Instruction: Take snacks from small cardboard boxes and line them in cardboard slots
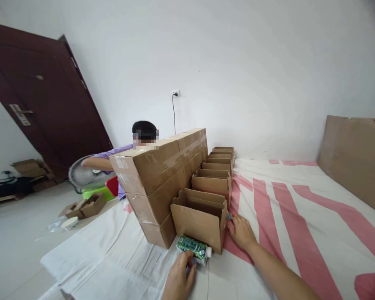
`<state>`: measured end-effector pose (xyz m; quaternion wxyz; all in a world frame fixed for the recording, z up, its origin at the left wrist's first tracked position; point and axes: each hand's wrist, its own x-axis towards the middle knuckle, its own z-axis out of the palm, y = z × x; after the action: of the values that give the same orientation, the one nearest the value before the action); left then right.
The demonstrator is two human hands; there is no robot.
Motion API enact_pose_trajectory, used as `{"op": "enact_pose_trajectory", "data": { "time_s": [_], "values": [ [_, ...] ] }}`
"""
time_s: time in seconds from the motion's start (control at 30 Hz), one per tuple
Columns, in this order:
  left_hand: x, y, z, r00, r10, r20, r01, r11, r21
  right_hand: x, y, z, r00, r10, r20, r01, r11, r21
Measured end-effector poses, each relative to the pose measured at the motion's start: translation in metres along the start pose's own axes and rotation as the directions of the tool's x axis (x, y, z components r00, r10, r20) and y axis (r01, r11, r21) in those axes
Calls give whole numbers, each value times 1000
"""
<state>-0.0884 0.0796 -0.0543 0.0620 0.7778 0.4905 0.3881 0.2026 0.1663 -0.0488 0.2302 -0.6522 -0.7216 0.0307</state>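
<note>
A green drink carton (192, 247) with a white cap lies on its side in front of the nearest open cardboard box (196, 221). My left hand (180, 277) is at the carton's near edge, its fingers curled against it and the thumb close by. To the right of that box, my right hand (242, 233) rests low by the box wall, fingers bent around a small blue thing (228, 216). Most of the blue thing is hidden, so its kind cannot be made out. More open boxes (212, 180) stand in a row behind the nearest one.
Taped closed boxes (162, 175) form a stacked wall left of the row. Behind it sits a person in a purple sleeve (121, 151), near a fan (87, 173). A red-and-white cloth (268, 208) covers the surface. A cardboard sheet (356, 158) leans at the right.
</note>
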Motion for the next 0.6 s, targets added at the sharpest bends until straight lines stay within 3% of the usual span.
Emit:
{"op": "enact_pose_trajectory", "data": {
  "time_s": [0.6],
  "values": [
    [1,3,-2,1000,15,12,-15,1000,-21,1,1,0,1000,-16,-20,16,1000,-18]
  ]
}}
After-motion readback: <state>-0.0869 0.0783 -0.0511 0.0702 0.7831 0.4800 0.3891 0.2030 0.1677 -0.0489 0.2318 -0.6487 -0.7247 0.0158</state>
